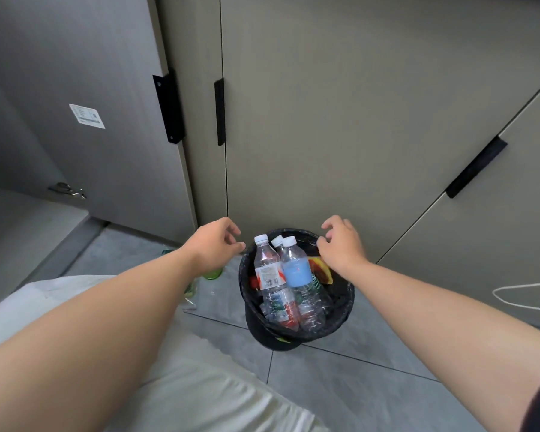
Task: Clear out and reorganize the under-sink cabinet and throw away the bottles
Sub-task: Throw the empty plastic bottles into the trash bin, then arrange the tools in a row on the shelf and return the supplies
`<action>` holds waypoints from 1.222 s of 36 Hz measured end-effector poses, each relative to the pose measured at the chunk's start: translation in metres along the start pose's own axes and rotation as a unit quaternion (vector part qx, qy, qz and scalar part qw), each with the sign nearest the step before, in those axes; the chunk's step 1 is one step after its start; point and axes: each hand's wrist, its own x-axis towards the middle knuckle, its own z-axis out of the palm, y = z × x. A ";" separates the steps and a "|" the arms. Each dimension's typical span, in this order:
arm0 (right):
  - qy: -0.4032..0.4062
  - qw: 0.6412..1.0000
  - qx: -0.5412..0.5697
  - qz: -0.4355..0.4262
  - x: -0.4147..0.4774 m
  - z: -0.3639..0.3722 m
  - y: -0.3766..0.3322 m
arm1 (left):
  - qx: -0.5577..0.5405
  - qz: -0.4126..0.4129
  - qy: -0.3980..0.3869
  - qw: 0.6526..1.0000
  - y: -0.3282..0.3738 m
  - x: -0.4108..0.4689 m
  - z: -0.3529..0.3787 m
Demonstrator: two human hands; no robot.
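Bottles [281,275] numbered three, all clear plastic with white caps, and they stood neck-up and leaning inside one bin [340,310] lined with a black bag. One bore a red and white label, one a pale blue label, and the third showed little more than its cap behind the other two. An orange and yellow scrap [321,271] lay against the bag's right side. The bin stood on the grey tiled floor [340,385], close against a closed cabinet door [356,135].

Two hands reached over the bin, one at each side of its rim. The left hand [214,241] had its fingers loosely curled and gripped nothing; its fingertips lay at the bag's left edge, though whether they touched it could not be told. The right hand [340,241] hung above the right edge, fingers likewise slack and half bent, with nothing in it.

Three black handles [219,112] showed on the cabinet fronts. One door [75,73] at the left stood swung open, with one white sticker [86,116] on it. One green bottle [214,273] showed partly behind the left forearm on the floor.
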 end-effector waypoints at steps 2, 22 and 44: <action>-0.019 0.997 0.028 -0.070 -0.001 0.004 -0.019 | 0.028 0.008 0.001 1.000 -0.004 -0.002 -0.009; -0.303 0.848 -0.083 -0.428 -0.008 0.153 -0.264 | 0.202 -0.192 0.071 0.958 -0.200 -0.135 -0.224; -0.425 0.879 -0.194 -0.095 -0.004 0.312 -0.200 | -0.104 -0.254 -0.061 0.960 -0.345 -0.029 -0.086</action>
